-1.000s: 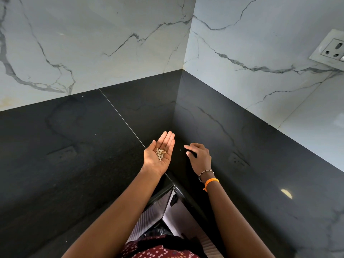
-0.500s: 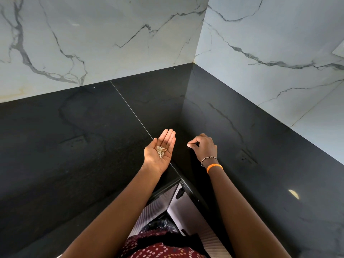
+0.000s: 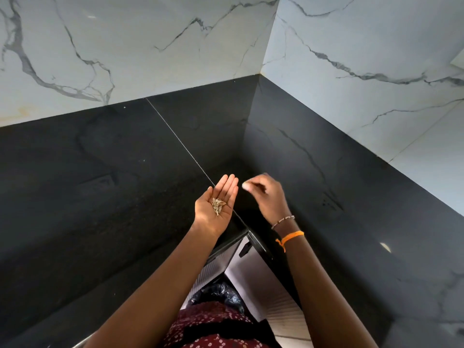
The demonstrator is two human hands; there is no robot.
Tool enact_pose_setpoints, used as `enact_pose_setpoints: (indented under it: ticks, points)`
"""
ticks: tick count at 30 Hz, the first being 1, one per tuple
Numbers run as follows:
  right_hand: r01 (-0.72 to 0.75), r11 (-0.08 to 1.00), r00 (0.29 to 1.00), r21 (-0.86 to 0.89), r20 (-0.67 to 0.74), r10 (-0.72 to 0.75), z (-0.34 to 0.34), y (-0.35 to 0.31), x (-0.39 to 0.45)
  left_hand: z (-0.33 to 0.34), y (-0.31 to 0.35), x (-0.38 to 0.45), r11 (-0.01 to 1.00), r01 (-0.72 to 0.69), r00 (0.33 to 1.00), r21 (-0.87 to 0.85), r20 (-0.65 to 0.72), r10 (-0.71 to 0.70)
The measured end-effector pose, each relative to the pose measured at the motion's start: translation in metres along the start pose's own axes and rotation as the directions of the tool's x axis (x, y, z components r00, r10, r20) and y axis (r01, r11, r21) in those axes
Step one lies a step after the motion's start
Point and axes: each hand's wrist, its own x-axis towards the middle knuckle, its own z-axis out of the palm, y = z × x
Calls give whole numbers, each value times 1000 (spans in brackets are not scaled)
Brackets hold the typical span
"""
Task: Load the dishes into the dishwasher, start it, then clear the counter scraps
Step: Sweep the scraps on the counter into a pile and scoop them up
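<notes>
My left hand (image 3: 209, 217) is held palm up over the inner corner of the black stone counter (image 3: 100, 197). A small heap of pale, dry scraps (image 3: 218, 205) lies in its palm. Just to its right my right hand (image 3: 270, 195) hovers above the counter, blurred by motion. Its thumb and fingers are pinched together, with a pale speck at their tips (image 3: 246, 186), a hand's width from the left palm. A bead bracelet and an orange thread are on the right wrist.
The counter runs in an L along two white marble walls (image 3: 125, 46). Below the inner corner are pale ribbed cabinet fronts (image 3: 253, 280) and a crumpled black bag (image 3: 221, 295). A wall socket's edge (image 3: 460, 59) shows at far right.
My right hand has lifted off the counter with its fingers pinched and moved toward the left palm. The left hand kept still, palm up with the scraps. The view tilted slightly.
</notes>
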Motion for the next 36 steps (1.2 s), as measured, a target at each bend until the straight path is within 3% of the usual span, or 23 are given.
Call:
enact_pose_setpoints:
  ticks: [2, 5, 11, 19, 22, 24, 30, 36]
  points:
    - [156, 974, 986, -165, 75, -145, 12, -13, -21, -4, -3, -3, 1000, 30, 999, -6, -9, -30]
    - [256, 889, 965, -379, 148, -215, 26, -29, -47, -6, -6, -13, 993, 114, 993, -31, 45, -112]
    - [154, 944, 968, -291, -148, -204, 27, -41, -79, -10, -18, -32, 976, 211, 975, -53, 84, -206]
    - [69, 994, 980, -84, -180, -83, 32, -18, -133, -58, -42, -54, 980, 185, 983, 81, -15, -184]
    - [39, 999, 995, -30, -95, -41, 35, 0, -170, -94, -58, -69, 981, 173, 981, 85, -108, -164]
    - [15, 1000, 999, -5, -34, -16, 38, 13, -199, -126, -68, -84, 967, 153, 972, 204, -209, -109]
    - [-224, 971, 972, 80, 85, 217, 75, 100, -294, -263, -102, -90, 978, 155, 866, 140, -496, -66]
    - [-391, 910, 909, 136, 210, 360, 130, 173, -349, -357, -120, -48, 972, 180, 775, 152, -630, -45]
